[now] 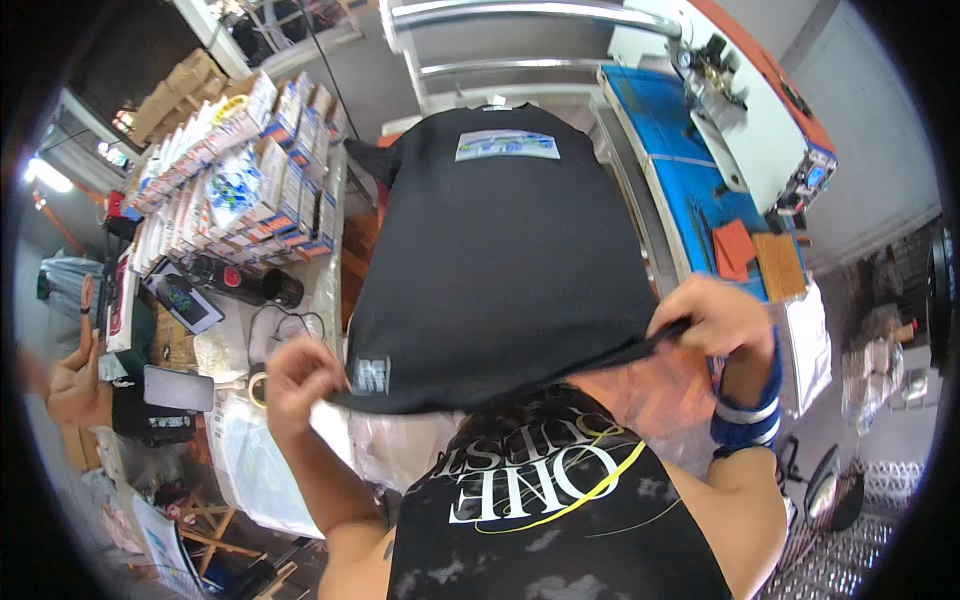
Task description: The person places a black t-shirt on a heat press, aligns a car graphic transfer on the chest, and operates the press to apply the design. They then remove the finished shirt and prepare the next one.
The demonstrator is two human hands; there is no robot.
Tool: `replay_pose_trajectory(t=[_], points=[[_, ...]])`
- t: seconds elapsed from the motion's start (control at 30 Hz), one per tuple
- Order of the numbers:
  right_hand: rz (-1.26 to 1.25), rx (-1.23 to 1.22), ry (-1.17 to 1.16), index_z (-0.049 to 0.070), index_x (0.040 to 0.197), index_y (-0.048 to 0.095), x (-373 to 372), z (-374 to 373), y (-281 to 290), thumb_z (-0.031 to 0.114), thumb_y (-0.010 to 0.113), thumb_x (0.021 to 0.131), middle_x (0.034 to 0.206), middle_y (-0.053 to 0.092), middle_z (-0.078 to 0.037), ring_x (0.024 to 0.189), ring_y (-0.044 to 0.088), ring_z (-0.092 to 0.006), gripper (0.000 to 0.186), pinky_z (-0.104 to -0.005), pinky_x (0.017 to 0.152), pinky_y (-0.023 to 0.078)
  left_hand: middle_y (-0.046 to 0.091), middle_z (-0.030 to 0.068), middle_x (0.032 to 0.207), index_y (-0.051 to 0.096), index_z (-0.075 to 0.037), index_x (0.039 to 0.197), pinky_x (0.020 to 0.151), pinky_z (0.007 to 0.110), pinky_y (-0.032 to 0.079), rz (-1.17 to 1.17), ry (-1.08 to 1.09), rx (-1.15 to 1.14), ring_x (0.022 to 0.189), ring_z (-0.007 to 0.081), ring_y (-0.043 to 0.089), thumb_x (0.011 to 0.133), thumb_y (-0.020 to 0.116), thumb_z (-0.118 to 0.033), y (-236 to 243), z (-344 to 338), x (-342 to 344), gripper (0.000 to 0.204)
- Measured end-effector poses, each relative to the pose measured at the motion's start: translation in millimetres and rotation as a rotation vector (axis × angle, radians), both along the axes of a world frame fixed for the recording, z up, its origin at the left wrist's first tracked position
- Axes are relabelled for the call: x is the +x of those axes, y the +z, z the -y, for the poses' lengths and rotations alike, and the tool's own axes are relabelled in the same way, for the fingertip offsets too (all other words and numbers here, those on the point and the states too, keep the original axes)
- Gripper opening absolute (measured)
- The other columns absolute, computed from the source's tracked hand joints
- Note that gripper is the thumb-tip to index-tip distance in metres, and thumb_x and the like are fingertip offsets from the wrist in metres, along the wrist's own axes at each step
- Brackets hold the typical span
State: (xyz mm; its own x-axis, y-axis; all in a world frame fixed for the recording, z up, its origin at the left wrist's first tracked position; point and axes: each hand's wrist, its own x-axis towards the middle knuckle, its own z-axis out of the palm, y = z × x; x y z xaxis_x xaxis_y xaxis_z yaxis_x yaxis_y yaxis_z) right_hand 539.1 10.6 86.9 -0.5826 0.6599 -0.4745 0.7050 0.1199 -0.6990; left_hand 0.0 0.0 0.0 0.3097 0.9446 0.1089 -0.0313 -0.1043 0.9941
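Note:
A black T-shirt (500, 250) lies spread out in front of me, its collar at the far end and its hem toward my body. Near the collar sits a rectangular colour print (508, 145) that looks like a car. A small pale patch (372, 376) marks the lower left corner by the hem. My left hand (305, 378) pinches the hem's left corner. At the right corner, my right hand (712, 315) grips the bunched hem, with the fabric stretched between both hands. What supports the shirt is mostly hidden beneath it.
Stacked long boxes (290, 190) fill the table at the left. A phone (178, 388) lies nearer me. To the right stands a machine (760, 130) with a blue bed (665, 170), holding an orange pad (733, 250) and a brown block (779, 265). Another person's arm (80, 375) shows far left.

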Motion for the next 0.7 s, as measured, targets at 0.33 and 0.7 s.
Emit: replay_pose_trajectory(t=[0.33,0.7], points=[[0.168,0.822,-0.543,-0.003,0.135,0.062,-61,-55,-205,0.039,0.075,0.092,0.141,0.06,-0.025,0.136,0.053,-0.0399,0.061,-0.0469,0.115,0.04,0.07,0.0149,0.101,0.071,-0.001,0.104,0.091,0.042,0.051,-0.822,0.245,0.114,0.1,0.0343,0.066,0.09,0.07,-0.007,-119,26,56,0.015],[0.404,0.76,-0.587,0.001,0.163,0.025,-99,-148,-245,0.068,0.044,0.1,0.172,0.021,-0.018,0.16,0.015,-0.0355,0.095,-0.0582,0.128,0.009,0.07,0.0171,0.106,0.072,0.0,0.102,0.09,0.042,0.053,-0.797,0.389,0.302,0.1,0.0351,0.068,0.088,0.07,-0.006,-141,-118,60,0.015]])
